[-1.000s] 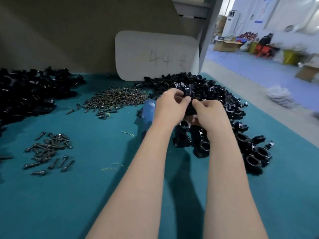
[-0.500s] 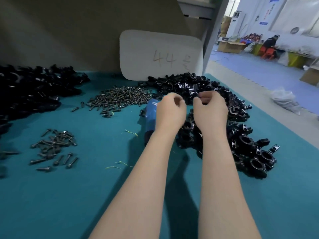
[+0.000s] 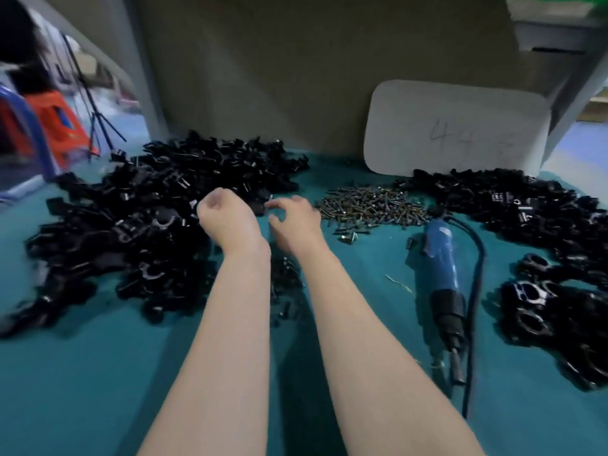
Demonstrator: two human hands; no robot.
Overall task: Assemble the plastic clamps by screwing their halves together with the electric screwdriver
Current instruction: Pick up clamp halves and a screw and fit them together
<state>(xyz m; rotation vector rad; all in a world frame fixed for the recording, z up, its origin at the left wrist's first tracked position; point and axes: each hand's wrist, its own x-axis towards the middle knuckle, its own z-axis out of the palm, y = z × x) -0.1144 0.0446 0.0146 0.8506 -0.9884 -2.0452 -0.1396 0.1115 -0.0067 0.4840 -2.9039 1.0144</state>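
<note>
My left hand (image 3: 227,222) is curled into a fist at the right edge of a big heap of black clamp halves (image 3: 131,225); whether it holds a piece is hidden. Just right of it, my right hand (image 3: 294,218) hovers above the teal table (image 3: 98,373), fingers loosely bent and holding nothing. The blue electric screwdriver (image 3: 437,268) lies on the table right of my right forearm, bit toward me, cord trailing. A pile of screws (image 3: 371,205) sits beyond it. A second heap of clamp parts (image 3: 526,205) fills the far right.
Joined clamps (image 3: 533,311) lie at the right edge. A few screws (image 3: 286,291) lie between my forearms. A white board (image 3: 457,130) leans on the back wall. A red stool (image 3: 56,126) stands off the table's left end.
The view has swung left. Both hands left the right-hand heap, where they held a clamp piece together, and now sit apart by the left-hand heap.
</note>
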